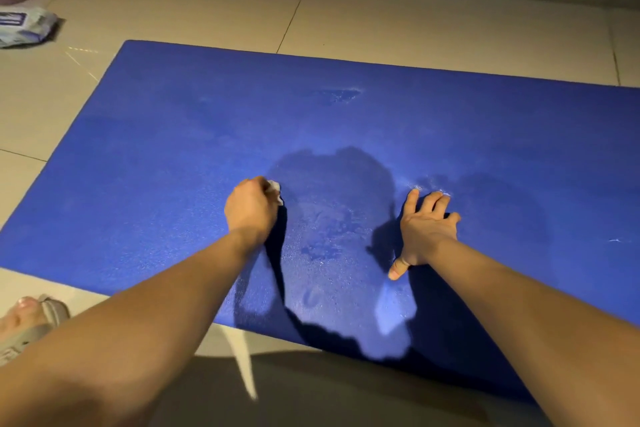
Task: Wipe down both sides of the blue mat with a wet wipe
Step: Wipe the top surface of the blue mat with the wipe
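Wiping is under way on the upward face of the blue mat (173, 149), flat on the tiled floor (381, 21): left hand (251, 206) fisted round the wet wipe (275, 191) mid-mat, right hand (427, 229) splayed, empty, bracing just right; next, I judge, strokes toward the dry left end.

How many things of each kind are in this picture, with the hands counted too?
Mat: 1
Wipe: 1
Wipes pack: 1
Sandal: 1
Hands: 2 (left hand, right hand)
Total: 6
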`<state>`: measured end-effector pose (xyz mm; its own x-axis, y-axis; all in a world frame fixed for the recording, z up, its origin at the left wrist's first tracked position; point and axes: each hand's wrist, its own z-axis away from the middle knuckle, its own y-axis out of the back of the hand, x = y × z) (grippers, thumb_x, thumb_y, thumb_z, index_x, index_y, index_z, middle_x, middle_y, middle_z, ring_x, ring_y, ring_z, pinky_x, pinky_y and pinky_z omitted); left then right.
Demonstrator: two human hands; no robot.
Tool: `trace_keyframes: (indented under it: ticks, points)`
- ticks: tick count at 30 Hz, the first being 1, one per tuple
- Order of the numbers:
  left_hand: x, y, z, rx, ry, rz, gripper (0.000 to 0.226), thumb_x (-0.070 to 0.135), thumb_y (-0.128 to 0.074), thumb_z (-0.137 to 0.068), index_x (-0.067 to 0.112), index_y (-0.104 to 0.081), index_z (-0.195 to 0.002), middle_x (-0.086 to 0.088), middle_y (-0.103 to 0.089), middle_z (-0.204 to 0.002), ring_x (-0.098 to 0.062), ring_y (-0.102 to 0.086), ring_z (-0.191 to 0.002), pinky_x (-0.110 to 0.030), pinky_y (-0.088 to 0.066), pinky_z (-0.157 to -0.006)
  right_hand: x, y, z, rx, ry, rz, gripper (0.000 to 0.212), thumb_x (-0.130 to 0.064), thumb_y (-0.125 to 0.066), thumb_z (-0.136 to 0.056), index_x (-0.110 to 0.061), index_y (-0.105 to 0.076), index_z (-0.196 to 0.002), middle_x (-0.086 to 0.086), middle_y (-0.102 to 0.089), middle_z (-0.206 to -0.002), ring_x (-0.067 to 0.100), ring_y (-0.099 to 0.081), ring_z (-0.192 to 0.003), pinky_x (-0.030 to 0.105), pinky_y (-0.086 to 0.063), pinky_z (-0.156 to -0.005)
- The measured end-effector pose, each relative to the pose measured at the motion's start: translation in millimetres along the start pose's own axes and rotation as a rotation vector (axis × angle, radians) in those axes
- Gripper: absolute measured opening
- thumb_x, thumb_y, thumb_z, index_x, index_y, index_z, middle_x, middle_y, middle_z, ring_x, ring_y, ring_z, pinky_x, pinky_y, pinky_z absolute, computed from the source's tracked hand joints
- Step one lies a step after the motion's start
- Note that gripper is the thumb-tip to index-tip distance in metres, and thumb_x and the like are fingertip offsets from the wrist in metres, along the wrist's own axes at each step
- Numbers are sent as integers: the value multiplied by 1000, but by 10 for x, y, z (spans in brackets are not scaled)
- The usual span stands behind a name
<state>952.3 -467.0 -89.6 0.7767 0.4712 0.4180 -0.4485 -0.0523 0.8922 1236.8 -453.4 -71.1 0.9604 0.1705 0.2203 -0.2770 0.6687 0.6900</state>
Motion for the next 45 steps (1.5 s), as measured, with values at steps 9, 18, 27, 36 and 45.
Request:
trace_keyframes:
  ticks: [9, 18, 27, 36, 45]
  points:
    - [817, -579, 773, -164, -227, 121, 22, 12, -52, -89, 20, -51, -69, -4, -63, -76, -31, -59, -71, -37, -43, -62, -26, -11, -20, 18, -9, 5, 179, -79, -86, -36, 3, 22, -152, 41, 0, -155, 58, -3, -146, 61, -37, -105]
    - [373, -237, 551, -108, -482, -141, 14, 17, -57, -91, 26, -64, -99, -3, -63, -93, -31, -63, -83, -34, -45, -70, 15, -25, -8, 27, 13, -11, 179, -81, -84, -35, 1, 25, -152, 41, 3, -156, 57, 0, -147, 58, -34, -108]
    - [78, -156, 527, -6, -121, 21, 16, 11, -54, -87, 22, -59, -77, 4, -64, -80, -29, -63, -77, -34, -44, -63, 2, -23, -11, 45, 8, -3, 180, -81, -84, -34, 2, 24, -151, 41, 1, -156, 58, -3, -146, 58, -36, -106]
    - [812, -649, 1093, -260, -492, 79, 18, 5, -58, -82, 23, -55, -81, -1, -60, -81, -29, -57, -76, -38, -43, -63, 13, -10, -26, 22, 5, -10, 180, -81, -84, -35, 0, 26, -151, 39, 3, -157, 56, 1, -147, 60, -33, -108]
    - [-263, -12, 498, 19, -344, -135, 13, 8, -64, -88, 13, -70, -98, -12, -61, -91, -40, -61, -79, -41, -49, -68, 23, -13, -13, 33, 13, -7, 181, -82, -84, -34, 1, 27, -151, 40, 3, -156, 57, 0, -146, 58, -34, -108]
